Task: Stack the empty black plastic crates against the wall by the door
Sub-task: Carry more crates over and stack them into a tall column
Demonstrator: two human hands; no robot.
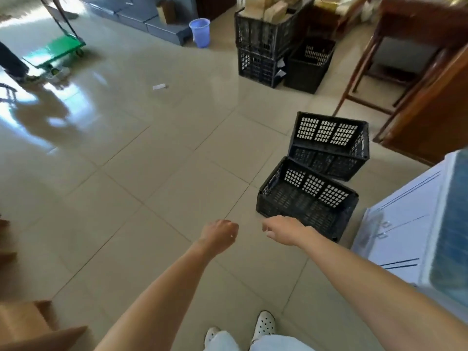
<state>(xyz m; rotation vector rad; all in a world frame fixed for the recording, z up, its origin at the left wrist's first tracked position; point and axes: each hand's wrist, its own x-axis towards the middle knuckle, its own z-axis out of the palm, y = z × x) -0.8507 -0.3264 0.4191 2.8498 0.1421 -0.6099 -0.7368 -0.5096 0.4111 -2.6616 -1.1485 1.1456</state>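
At about ten o'clock, far across the tiled floor, a green platform cart stands in the glare from what may be the doorway, with another person's legs beside it; we cannot make out a wall there, nor any crates set against it. Nearer us at seven o'clock sit brown cardboard boxes.

Coming toward centre, our left hand reaches out at twelve o'clock with the fingers loosely curled, gripping nothing. Just right of it our right hand stretches toward one o'clock, fingers half-curled and likewise empty, its knuckles overlapping the near corner of the near crate in our view (whether it touches the rim we cannot tell).

That near crate lies empty on the floor at one o'clock, and the second crate sits just beyond it, tilted, its lower edge seeming to rest on the near crate's rim. Farther off at one o'clock a stack of two black crates holds boxes, so we judge those not ours to move, with a black bin beside them. At three o'clock are a white cabinet and wooden furniture.

We judge the task barely begun: both loose crates still need lifting, carrying and stacking.
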